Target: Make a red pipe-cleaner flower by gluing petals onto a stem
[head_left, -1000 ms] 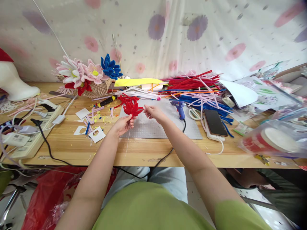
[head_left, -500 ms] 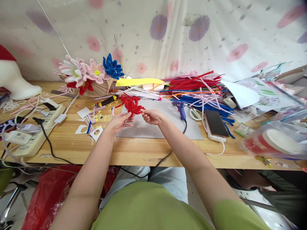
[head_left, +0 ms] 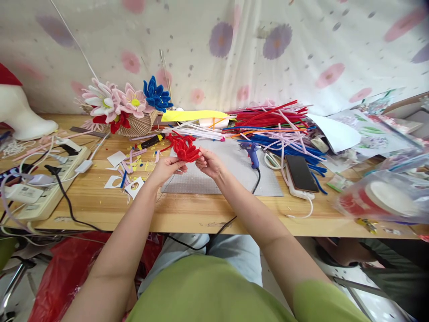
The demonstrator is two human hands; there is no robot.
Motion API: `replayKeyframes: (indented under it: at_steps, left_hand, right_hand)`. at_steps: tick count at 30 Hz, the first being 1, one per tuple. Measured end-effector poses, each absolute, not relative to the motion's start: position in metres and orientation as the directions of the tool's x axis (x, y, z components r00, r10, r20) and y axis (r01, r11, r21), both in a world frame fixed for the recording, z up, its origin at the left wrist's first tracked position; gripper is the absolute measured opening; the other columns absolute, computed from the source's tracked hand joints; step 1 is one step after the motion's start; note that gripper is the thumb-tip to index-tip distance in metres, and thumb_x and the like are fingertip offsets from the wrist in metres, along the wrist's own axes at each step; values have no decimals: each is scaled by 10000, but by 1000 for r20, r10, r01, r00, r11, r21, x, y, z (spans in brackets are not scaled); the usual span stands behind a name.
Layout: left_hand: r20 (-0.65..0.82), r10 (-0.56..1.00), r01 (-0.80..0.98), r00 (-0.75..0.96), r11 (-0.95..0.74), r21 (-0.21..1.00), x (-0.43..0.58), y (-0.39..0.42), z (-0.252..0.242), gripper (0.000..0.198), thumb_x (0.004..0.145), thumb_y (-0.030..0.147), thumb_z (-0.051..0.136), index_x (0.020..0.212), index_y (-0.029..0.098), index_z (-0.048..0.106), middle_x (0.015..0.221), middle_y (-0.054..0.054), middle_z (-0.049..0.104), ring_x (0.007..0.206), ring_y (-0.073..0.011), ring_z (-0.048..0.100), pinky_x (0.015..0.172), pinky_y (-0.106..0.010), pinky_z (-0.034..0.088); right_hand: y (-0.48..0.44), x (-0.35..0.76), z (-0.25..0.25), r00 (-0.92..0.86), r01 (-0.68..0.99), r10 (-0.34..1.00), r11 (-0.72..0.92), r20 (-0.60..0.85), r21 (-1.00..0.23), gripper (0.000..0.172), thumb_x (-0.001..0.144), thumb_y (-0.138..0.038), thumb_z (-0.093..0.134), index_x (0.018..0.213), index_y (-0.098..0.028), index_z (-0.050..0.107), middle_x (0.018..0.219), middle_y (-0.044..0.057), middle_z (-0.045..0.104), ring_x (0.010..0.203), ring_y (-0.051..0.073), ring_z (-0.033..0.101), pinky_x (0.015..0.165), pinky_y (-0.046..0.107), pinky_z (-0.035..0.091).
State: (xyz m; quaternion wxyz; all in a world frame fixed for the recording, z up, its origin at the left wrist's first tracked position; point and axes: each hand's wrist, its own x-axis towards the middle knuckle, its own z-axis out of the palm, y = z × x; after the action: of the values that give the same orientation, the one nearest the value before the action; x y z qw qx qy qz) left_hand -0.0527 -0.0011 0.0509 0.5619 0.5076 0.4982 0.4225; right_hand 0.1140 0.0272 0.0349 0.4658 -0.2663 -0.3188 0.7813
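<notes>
A red pipe-cleaner flower (head_left: 186,151) with looped petals is held above the left part of a grey cutting mat (head_left: 221,185). My left hand (head_left: 168,169) pinches it from below on the left, the thumb against its underside. On the flower's right side, my right hand (head_left: 209,163) closes thumb and fingertips on a petal. Parts of both hands' fingers are hidden behind the flower or one another. To the right on the mat lies a blue glue gun (head_left: 252,154), its black cord trailing over the table's front edge.
Behind the mat spreads a heap of coloured pipe cleaners (head_left: 268,118). Finished flowers (head_left: 130,100) stand at the back left. Paper scraps (head_left: 135,187), a power strip (head_left: 55,190) and cables lie left. Scissors (head_left: 273,161), a phone (head_left: 301,173) and a bagged tub (head_left: 385,197) sit right.
My right hand has moved slightly left and its fingers have opened out along the flower's right petals. A petal that stuck out to the right now sits closer in.
</notes>
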Motion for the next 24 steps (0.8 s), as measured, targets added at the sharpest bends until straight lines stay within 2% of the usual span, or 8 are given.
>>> replayKeyframes:
  at_steps: [4, 10, 14, 18, 24]
  left_hand:
    - [-151, 976, 54, 155, 144, 988, -56, 0, 52, 283, 590, 332, 800, 747, 115, 707, 716, -85, 707, 673, -165, 671, 585, -223, 499]
    - [-177, 965, -143, 192, 206, 968, -47, -3, 48, 228, 737, 306, 703, 861, 120, 659, 834, -88, 717, 667, -168, 694, 561, -238, 530]
    - [-293, 938, -270, 186, 335, 902, -37, -2, 43, 141, 821, 248, 622, 827, 108, 636, 722, -58, 698, 602, -132, 679, 497, -193, 516]
    - [-405, 908, -363, 107, 415, 834, -30, 3, 31, 134, 835, 179, 603, 724, 104, 602, 553, 6, 616, 491, -86, 628, 481, -167, 510]
    - [-380, 925, -473, 15, 341, 812, -32, 15, 18, 107, 833, 139, 595, 737, 101, 622, 621, -10, 659, 548, -77, 650, 519, -150, 515]
  right_hand:
    - [29, 124, 35, -439, -478, 884, -382, -161, -791, 426, 889, -423, 522, 561, -166, 436, 443, -73, 307, 374, 33, 219, 354, 143, 211]
    - [33, 138, 25, -441, -434, 867, -433, -233, -790, 465, 868, -451, 548, 530, -157, 423, 397, -78, 301, 353, 23, 209, 352, 141, 151]
    - [34, 140, 10, -434, -402, 860, -452, -269, -796, 444, 847, -418, 587, 525, -155, 430, 398, -80, 306, 357, 21, 226, 361, 138, 162]
    - [38, 148, -8, -385, -450, 882, -437, -272, -779, 423, 843, -400, 592, 535, -164, 425, 421, -80, 305, 365, 30, 217, 360, 147, 175]
    - [39, 163, -24, -304, -661, 930, -363, -208, -657, 388, 879, -373, 544, 573, -181, 401, 470, -79, 248, 393, 53, 208, 371, 148, 227]
